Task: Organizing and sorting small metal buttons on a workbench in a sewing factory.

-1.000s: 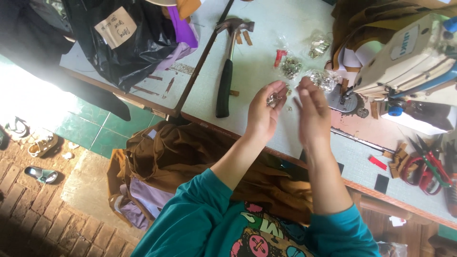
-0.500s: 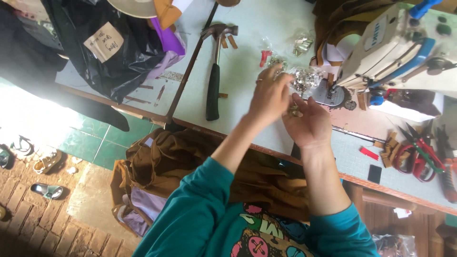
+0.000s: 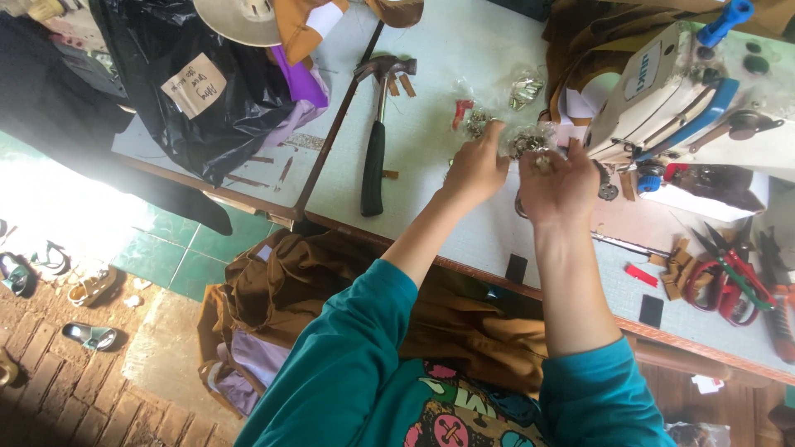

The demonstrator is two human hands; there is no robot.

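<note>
Head view, looking down on a pale tabletop. Left hand at centre, fingers curled and pinched at the edge of a small clear bag of metal bits; grip on it likely, not certain. Right hand just at 3 o'clock of the left, palm up and cupped, half open, a few small metal bits lying in it. Bag between the two hands' fingertips, at 12 o'clock of both, on the tabletop beside a white sewing machine at 2 o'clock. Hammer at 9 o'clock of the left hand, well apart, head pointing away. Black plastic bag at 10 o'clock. Red scissors at 4 o'clock, near the tabletop's edge. Brown cloth hanging below the edge at 7 o'clock.
</note>
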